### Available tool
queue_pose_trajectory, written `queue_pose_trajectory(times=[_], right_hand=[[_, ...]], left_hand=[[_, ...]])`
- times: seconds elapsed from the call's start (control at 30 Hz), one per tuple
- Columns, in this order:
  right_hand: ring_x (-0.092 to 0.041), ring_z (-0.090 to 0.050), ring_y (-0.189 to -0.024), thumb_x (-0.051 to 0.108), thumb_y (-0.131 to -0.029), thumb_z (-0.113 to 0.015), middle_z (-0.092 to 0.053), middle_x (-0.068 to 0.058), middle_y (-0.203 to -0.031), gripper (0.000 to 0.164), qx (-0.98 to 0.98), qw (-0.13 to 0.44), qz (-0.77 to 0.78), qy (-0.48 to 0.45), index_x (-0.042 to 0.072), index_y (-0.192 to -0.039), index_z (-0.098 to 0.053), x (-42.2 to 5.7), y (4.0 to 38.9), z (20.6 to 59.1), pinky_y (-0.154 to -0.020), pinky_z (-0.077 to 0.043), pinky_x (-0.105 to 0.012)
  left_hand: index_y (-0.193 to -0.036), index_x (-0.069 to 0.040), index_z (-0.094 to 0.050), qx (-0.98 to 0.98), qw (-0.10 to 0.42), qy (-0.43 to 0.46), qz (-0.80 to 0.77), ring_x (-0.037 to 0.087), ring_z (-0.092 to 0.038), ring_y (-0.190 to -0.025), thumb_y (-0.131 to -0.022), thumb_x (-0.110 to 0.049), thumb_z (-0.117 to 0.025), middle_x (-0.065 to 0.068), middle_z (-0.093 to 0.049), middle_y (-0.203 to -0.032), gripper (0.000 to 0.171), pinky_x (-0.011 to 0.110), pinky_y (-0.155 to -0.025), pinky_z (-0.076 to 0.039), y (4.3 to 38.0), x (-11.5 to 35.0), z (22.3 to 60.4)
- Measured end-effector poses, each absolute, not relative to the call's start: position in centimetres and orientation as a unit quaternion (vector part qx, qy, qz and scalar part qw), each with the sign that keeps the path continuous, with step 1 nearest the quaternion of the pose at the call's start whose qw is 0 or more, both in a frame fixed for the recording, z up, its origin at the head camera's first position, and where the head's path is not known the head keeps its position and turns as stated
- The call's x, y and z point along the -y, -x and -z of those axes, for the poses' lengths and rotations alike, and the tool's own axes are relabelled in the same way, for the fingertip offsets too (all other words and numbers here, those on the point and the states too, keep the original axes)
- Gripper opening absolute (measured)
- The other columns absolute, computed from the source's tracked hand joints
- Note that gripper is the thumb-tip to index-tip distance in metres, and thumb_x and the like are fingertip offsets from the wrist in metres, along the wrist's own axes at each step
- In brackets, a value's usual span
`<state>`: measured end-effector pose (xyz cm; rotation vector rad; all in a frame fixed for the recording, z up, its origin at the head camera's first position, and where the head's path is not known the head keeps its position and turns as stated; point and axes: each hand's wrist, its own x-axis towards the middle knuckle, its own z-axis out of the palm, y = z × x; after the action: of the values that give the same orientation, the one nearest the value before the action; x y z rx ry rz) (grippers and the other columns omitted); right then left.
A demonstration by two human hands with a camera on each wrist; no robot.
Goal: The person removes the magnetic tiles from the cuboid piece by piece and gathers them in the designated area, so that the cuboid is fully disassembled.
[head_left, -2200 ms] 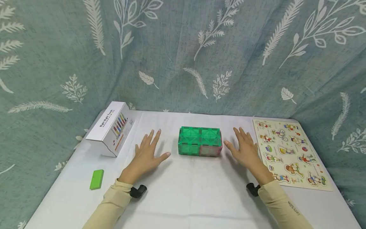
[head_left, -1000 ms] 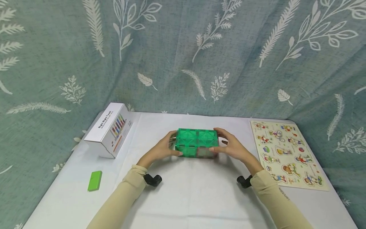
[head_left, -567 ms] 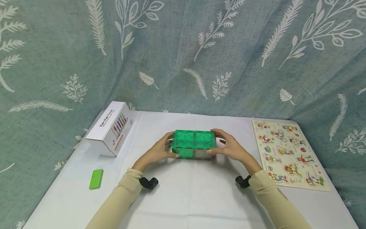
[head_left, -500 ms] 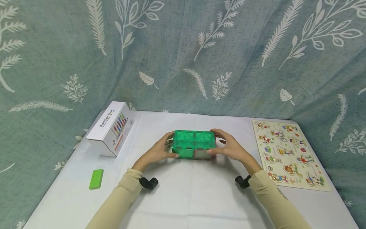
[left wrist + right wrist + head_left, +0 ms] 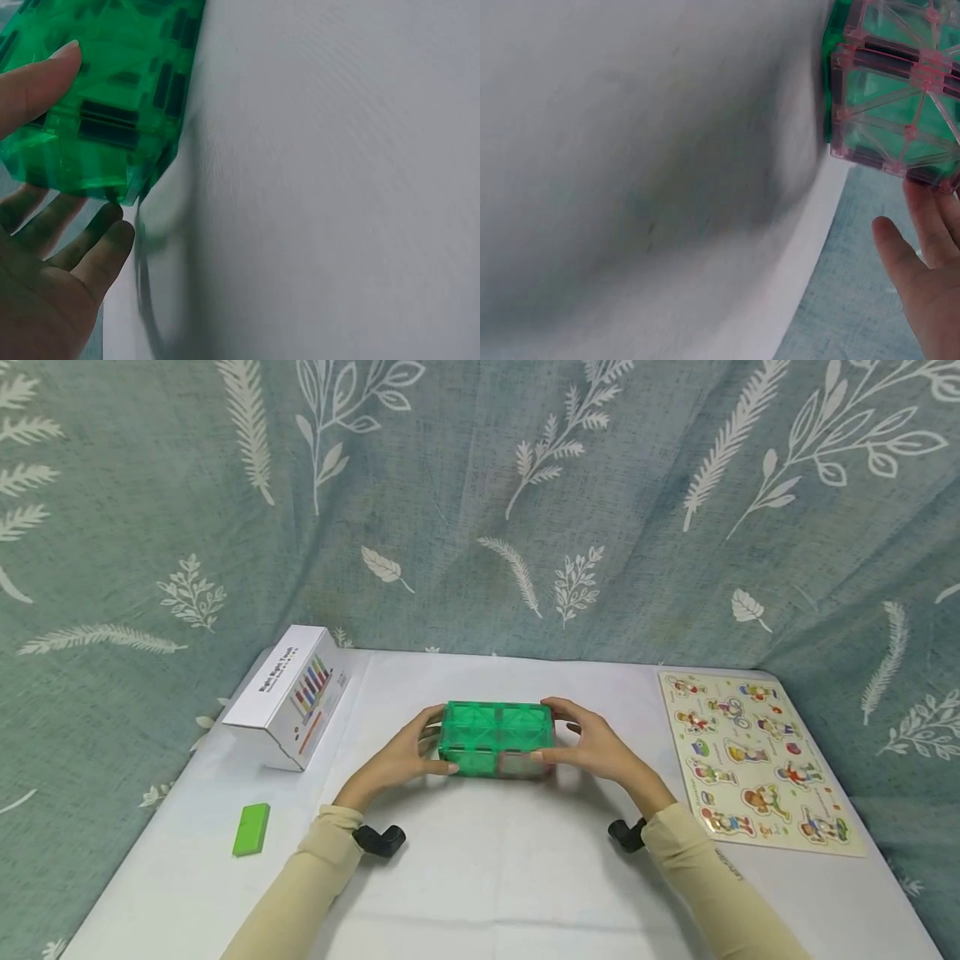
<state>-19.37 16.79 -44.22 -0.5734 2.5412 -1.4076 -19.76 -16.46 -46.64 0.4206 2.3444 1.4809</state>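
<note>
Tile block (image 5: 497, 727), translucent green: gripped at both ends | left hand (image 5: 401, 757): fingers and thumb clamped on it | right hand (image 5: 597, 748): likewise clamped | white carton (image 5: 288, 693), bright-green bar (image 5: 251, 829): left of left fingers, apart | puzzle board (image 5: 717, 688): right of right fingers, well apart

Tabletop play setting, wider room indiscernible, white-covered table (image 5: 487, 868), leaf-print curtain (image 5: 450, 518) hung behind its far edge, picture board (image 5: 761, 764) lay along its right edge.
</note>
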Motion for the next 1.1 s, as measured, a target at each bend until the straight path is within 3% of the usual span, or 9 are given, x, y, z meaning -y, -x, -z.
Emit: queue_pose_trajectory(times=[0.33, 0.57, 0.73, 1.1], right_hand=[[-0.027, -0.050, -0.140, 0.041, -0.080, -0.084, -0.053, -0.004, -0.150, 0.084, -0.860, 0.093, 0.462, 0.197, 0.023, -0.151, -0.044, -15.3, 19.0, 44.0, -0.121, -0.036, -0.058], [-0.029, -0.045, -0.145, 0.049, -0.080, -0.082, -0.050, -0.004, -0.154, 0.086, -0.878, 0.063, 0.425, 0.213, 0.020, -0.152, -0.045, -14.8, 18.5, 44.0, -0.121, -0.035, -0.059], [-0.029, -0.039, -0.149, 0.049, -0.079, -0.083, -0.046, -0.002, -0.157, 0.086, -0.879, 0.063, 0.421, 0.213, 0.021, -0.152, -0.045, -14.7, 18.4, 44.0, -0.122, -0.035, -0.058], [-0.031, -0.041, -0.148, 0.047, -0.080, -0.083, -0.047, -0.005, -0.156, 0.087, -0.880, 0.052, 0.417, 0.220, 0.020, -0.152, -0.044, -14.7, 18.2, 44.1, -0.120, -0.036, -0.060]], left_hand=[[-0.160, -0.013, -0.020, -0.815, 0.167, -0.150, -0.534, 0.045, -0.024, -0.152, -0.079, -0.016, -0.086, 0.018, -0.024, -0.165, 0.104, 0.057, -0.126, -0.026, 18.9, 18.3, 47.0], [-0.160, -0.012, -0.018, -0.818, 0.165, -0.149, -0.531, 0.044, -0.023, -0.153, -0.079, -0.018, -0.086, 0.018, -0.022, -0.166, 0.106, 0.056, -0.126, -0.026, 18.4, 18.9, 46.9], [-0.160, -0.011, -0.018, -0.818, 0.166, -0.151, -0.529, 0.045, -0.023, -0.153, -0.080, -0.016, -0.085, 0.019, -0.020, -0.167, 0.105, 0.056, -0.126, -0.026, 18.2, 19.0, 46.7], [-0.159, -0.010, -0.020, -0.819, 0.163, -0.153, -0.529, 0.047, -0.019, -0.154, -0.080, -0.013, -0.084, 0.020, -0.020, -0.166, 0.102, 0.057, -0.126, -0.024, 18.1, 18.9, 46.6]])
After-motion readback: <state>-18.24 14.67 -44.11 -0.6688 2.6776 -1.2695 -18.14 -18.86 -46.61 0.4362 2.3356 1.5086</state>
